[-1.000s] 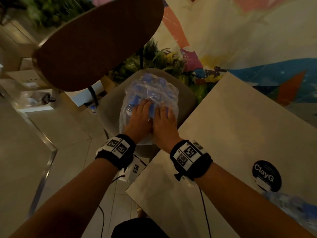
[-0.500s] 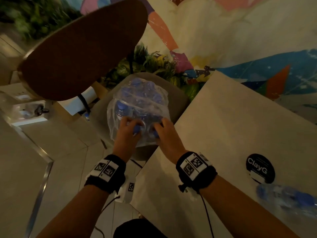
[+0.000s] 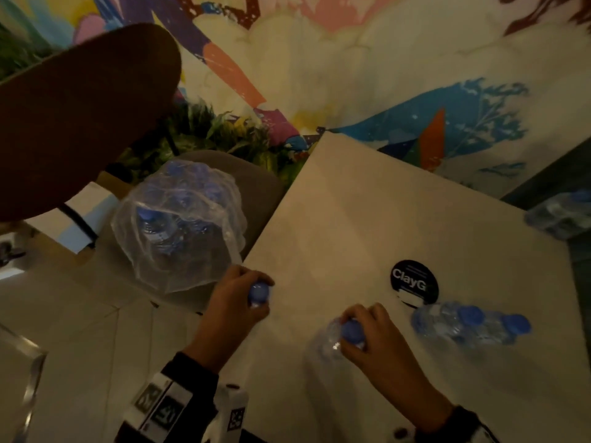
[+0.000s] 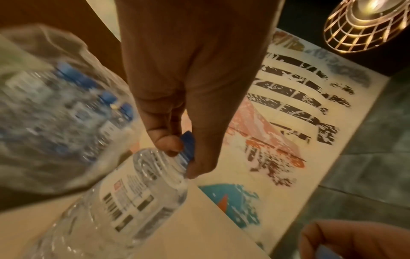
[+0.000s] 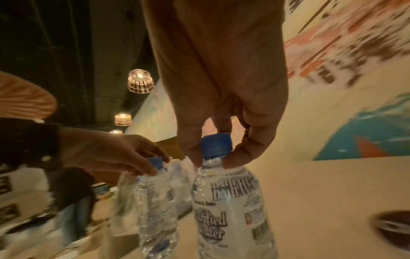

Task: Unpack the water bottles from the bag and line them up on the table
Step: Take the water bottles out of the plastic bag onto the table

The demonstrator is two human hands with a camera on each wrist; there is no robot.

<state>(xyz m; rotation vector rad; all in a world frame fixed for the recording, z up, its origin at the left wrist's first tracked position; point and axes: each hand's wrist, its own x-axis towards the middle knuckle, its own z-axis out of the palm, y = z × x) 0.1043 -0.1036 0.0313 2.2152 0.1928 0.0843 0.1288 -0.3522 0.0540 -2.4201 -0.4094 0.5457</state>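
Transfer step: one bottle (image 3: 326,342) was pinched by its cap in the right hand (image 3: 372,340), another bottle (image 4: 124,201) likewise in the left hand (image 3: 235,302) (bag (image 3: 179,228) not emptied); upright placing beside the standing row (image 3: 470,326) was judged next.

Clear bottles (image 3: 470,326) with blue caps (image 3: 469,314); beige table (image 3: 367,219); multicoloured mural (image 3: 351,59).

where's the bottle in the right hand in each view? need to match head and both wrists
Head: the right hand's bottle sits low, right of centre, over the table; blue cap showing.
Left wrist: bottle not in view; only part of the right hand at the bottom right corner.
Right wrist: bottom centre, upright, label readable, pinched at the neck.
Shared landmark: the left hand's bottle.
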